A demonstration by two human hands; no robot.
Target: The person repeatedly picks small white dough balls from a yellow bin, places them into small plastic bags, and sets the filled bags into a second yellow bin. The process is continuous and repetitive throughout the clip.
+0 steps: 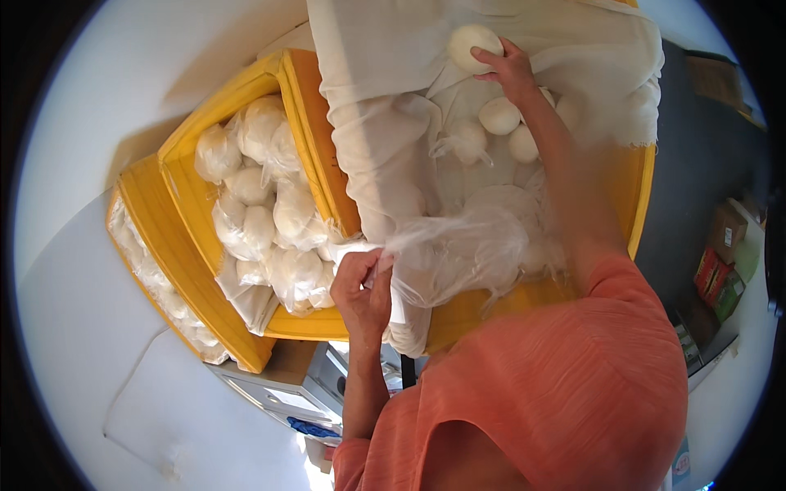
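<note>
At the far side of a cloth-lined yellow crate [641, 196], my right hand [514, 74] is closed round a large round white steamed bun [470, 47]. My left hand [360, 288] pinches the edge of a clear plastic bag [467, 241] at the crate's near left corner. The bag stretches to the right over the crate, and what lies under it is blurred. Just below my right hand sit loose steamed buns [499, 116], partly behind my forearm. Beside them is another bun [467, 141] that seems wrapped in thin plastic.
To the left stands a second yellow crate [307, 123] full of bagged buns [258, 180]. Another yellow crate [135, 196] with bagged contents is further left. White cloth [372, 147] drapes over the near crate's left wall. Small boxes [712, 274] lie at the right.
</note>
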